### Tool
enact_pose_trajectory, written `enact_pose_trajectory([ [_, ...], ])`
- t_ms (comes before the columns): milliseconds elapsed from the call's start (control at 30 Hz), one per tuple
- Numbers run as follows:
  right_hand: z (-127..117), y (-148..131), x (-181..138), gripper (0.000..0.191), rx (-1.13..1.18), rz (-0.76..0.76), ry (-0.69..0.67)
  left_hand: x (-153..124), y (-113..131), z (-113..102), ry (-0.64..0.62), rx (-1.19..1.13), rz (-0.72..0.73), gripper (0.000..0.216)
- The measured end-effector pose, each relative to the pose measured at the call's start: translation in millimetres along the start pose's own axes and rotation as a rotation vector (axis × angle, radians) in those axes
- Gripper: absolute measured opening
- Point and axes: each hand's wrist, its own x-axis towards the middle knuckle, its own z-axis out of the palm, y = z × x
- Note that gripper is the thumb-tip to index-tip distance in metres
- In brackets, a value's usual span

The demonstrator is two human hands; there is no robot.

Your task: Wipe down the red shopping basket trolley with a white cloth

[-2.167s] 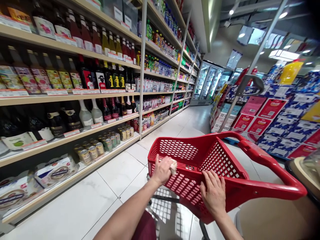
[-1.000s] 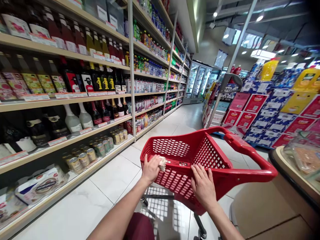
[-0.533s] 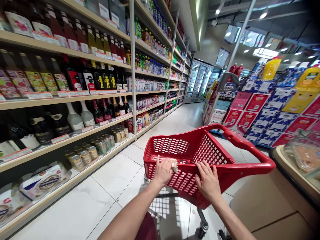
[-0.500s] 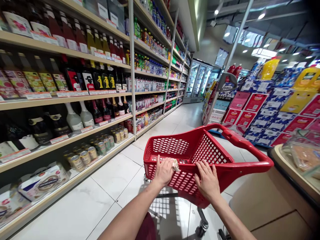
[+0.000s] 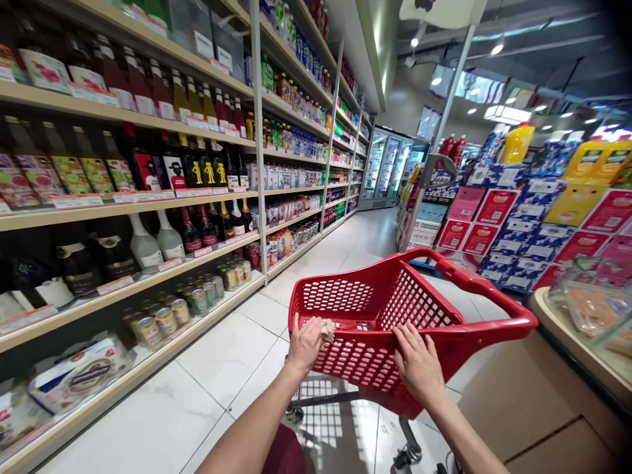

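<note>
A red plastic shopping cart [image 5: 368,359] with perforated walls stands in front of me, its handle toward the right. Along the near rim, toward the left end, my left hand [image 5: 307,342] is closed on a crumpled whitish tissue [image 5: 327,330] and presses it against the rim. My right hand [image 5: 419,365] grips the same rim farther right, fingers over the top and thumb on the outer wall. Parts of the rim beneath both hands are hidden. The cart's basket shows its bare bottom and a folding back flap [image 5: 419,296].
Shelves [image 5: 197,201] of bottles and cans line the left side. Stacked drink cartons [image 5: 498,210] stand at the right behind the cart. A rounded counter [image 5: 543,309] with packaged food is close on the right. Tiled floor [image 5: 212,375] runs toward glass-door fridges [image 5: 388,164].
My left hand has slid left along the rim with the tissue. My right hand keeps its place on the rim. The view has shifted slightly.
</note>
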Motion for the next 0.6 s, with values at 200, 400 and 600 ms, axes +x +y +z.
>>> enact_pose_trajectory([
  [200, 5.9, -43.2, 1.1, 0.043, 0.068, -0.01, -0.046, 7.4, 26.1, 12.4, -0.045, -0.01, 0.1, 0.027],
  [400, 10.7, -35.3, -1.8, 0.043, 0.15, -0.032, -0.044, -1.4, -21.4, -15.9, -0.068, -0.004, 0.079, 0.024],
  [600, 20.9, -29.7, -2.1, 0.045, 0.231, 0.012, 0.004, -9.0, -21.7, -24.0, -0.123, 0.037, -0.057, 0.022],
])
